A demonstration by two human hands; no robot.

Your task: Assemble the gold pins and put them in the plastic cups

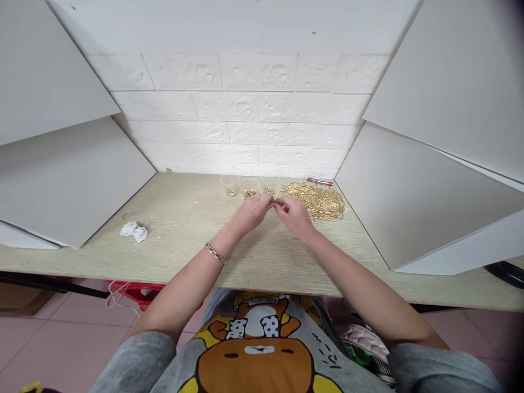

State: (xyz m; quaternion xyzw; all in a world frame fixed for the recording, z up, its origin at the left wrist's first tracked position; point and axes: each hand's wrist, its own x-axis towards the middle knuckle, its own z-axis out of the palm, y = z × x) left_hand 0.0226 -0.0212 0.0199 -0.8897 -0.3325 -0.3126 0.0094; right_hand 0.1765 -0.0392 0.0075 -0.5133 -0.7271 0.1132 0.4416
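Note:
My left hand (pixel 255 210) and my right hand (pixel 293 216) meet fingertip to fingertip above the table. Both are closed in a pinch. Whatever sits between the fingers is too small and too hidden to name. Just beyond them stand three clear round containers, each with small gold pieces in the bottom: a left one (pixel 230 180), a middle one (pixel 249 184) and a right one (pixel 270 180). A broad pile of thin gold sticks (pixel 317 201) spreads beside and behind my right hand.
A red printed tube (pixel 320 182) lies behind the pile. Crumpled white tissue (pixel 134 231) rests on the wooden table (pixel 196 240) at left. White panels (pixel 73 180) flank both sides, and a white brick-patterned wall (pixel 241 109) closes the back. Below is a red stool (pixel 141 295).

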